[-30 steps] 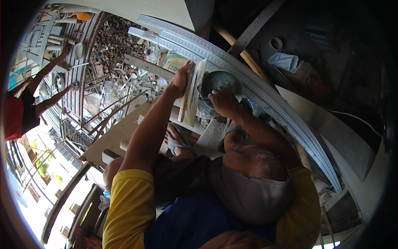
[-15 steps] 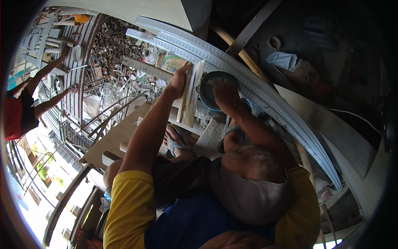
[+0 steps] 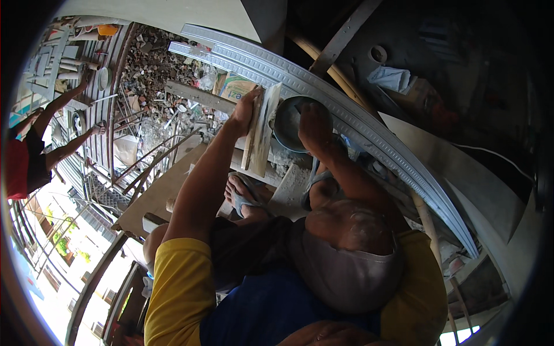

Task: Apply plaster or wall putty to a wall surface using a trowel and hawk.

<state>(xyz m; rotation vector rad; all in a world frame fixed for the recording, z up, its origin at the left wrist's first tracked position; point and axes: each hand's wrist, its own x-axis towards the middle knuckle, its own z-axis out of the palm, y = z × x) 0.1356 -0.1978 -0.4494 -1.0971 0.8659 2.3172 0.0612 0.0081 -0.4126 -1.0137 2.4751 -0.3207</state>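
My left hand (image 3: 246, 113) is closed on the edge of a flat wooden board (image 3: 266, 134), pale and smeared on the side toward the bowl, with a wooden strip along its near side. Right beside the board stands a round dark bowl (image 3: 279, 128) with greyish wet-looking stuff (image 3: 290, 118) inside. Over the bowl's right half, my right hand (image 3: 315, 127) reaches in with its fingers curled. What those fingers grip is hidden by the hand and the shadow.
Long galvanised metal channels (image 3: 358, 124) run diagonally beyond the bowl. Rubble (image 3: 153, 63) and a printed sack (image 3: 235, 87) lie farther left. My sandalled foot (image 3: 245, 196) rests beside a plank. At far left, another person (image 3: 55, 144) is on a slatted platform.
My right hand has shifted slightly within the bowl and looks less blurred. More of the bowl's contents shows. The left hand still holds the board in about the same place.
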